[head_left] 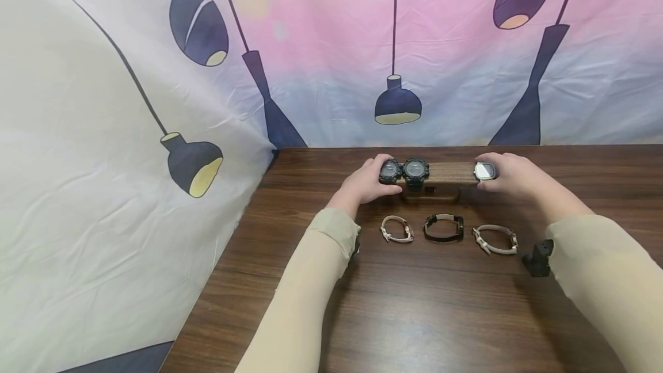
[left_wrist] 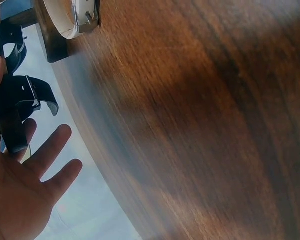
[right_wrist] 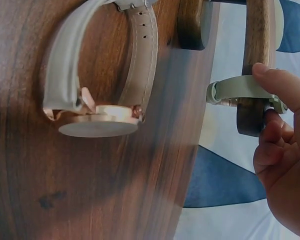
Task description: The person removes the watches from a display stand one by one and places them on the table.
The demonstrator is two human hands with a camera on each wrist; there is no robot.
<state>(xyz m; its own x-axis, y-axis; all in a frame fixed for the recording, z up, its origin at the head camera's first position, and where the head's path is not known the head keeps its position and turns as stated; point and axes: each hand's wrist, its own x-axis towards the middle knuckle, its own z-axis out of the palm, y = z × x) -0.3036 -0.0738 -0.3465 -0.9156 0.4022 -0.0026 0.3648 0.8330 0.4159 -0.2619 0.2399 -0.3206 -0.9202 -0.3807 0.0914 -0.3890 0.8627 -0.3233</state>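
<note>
In the head view, right of centre, a wooden bar point(head_left: 450, 172) sits raised on its base, leaving room for straps beneath. The left hand point(head_left: 369, 182) pinches the outer black watch point(head_left: 389, 171), beside a second black watch point(head_left: 416, 169); the right hand point(head_left: 515, 174) pinches the pale watch point(head_left: 484, 171), apparently steadying it. Nearer, three loose watches point(head_left: 444, 239) stand on the wood-grain table point(head_left: 425, 309), before lamp-printed cloth point(head_left: 331, 114).

In the left wrist view, at far left, the thumb touches the watch; other fingers spread.

In the right wrist view, at right, thumb and fingers grip the strap, looped round the bar, which bears it.
</note>
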